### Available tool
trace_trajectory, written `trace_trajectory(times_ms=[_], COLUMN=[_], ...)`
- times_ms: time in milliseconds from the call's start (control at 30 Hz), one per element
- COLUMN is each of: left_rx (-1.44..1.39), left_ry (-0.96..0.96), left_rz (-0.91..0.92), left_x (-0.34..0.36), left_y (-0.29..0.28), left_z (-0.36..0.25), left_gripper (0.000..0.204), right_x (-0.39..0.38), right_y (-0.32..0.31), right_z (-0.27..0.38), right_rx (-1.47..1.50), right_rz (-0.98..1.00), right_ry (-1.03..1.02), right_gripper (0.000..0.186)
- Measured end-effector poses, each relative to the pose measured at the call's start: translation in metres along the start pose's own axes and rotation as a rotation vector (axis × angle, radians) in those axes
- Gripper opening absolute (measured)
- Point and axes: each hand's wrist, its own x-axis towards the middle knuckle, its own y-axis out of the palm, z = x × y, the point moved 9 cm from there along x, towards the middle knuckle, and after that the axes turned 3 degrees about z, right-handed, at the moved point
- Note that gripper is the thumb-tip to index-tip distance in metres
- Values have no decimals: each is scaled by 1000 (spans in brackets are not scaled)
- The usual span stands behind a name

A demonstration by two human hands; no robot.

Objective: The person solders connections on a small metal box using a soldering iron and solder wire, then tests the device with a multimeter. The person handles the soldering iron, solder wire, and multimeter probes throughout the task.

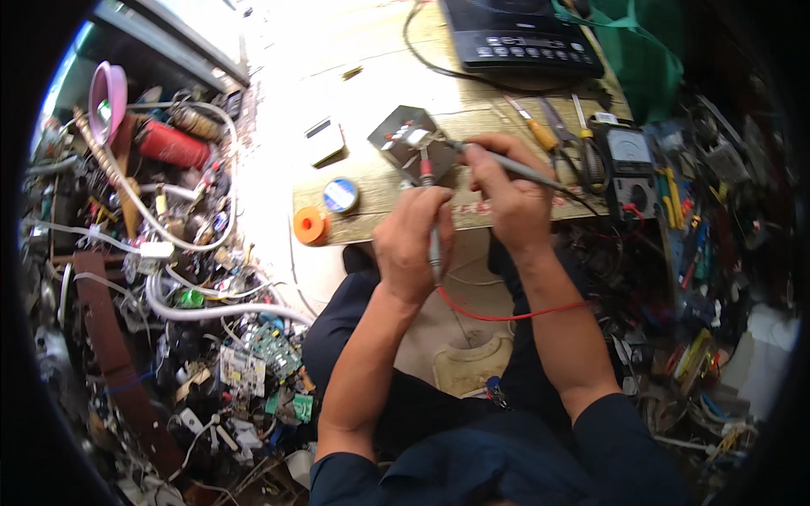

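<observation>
In my left hand [415, 240] is a red-tipped test probe [428, 179], its red lead looping off to the right. My right hand [512, 190] pinches a dark grey test probe [523, 171] with a black lead. Both probe tips reach a dark, box-shaped device [396, 135] with small parts on its upper face; whether the tips touch contacts is too small to tell. An analog multimeter [631, 169] stands at the right of the bench, the red lead running toward it.
On the wooden bench [371, 221] lie an orange spool [311, 225], a round blue-labelled tin [341, 195], a small white case [323, 141], screwdrivers [540, 132] and pliers [560, 126]. An induction cooker [523, 38] sits at the back. Heaped scrap with circuit boards [276, 347] fills the left floor.
</observation>
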Motion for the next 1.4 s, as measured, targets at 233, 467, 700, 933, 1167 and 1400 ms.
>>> trace_trajectory(times_ms=[233, 467, 700, 933, 1167, 1400], left_rx=[16, 13, 19, 34, 34, 90], left_ry=[22, 15, -61, -32, -36, 118], left_rz=[-24, 7, 33, 33, 22, 6], left_x=[0, -2, -8, -6, -7, -8], left_y=[1, 5, 7, 7, 5, 5], left_z=[-2, -2, 6, 4, 4, -16], left_gripper=[23, 17, 14, 13, 12, 17], right_x=[2, 2, 1, 2, 2, -11], right_y=[2, 1, 2, 1, 1, -35], right_z=[7, 4, 4, 6, 6, 48], right_rx=[-79, -7, 42, -11, -13, -156], right_rz=[38, 43, 51, 43, 47, 4], right_ry=[-45, -58, -67, -71, -84, -274], right_gripper=[13, 14, 15, 14, 13, 26])
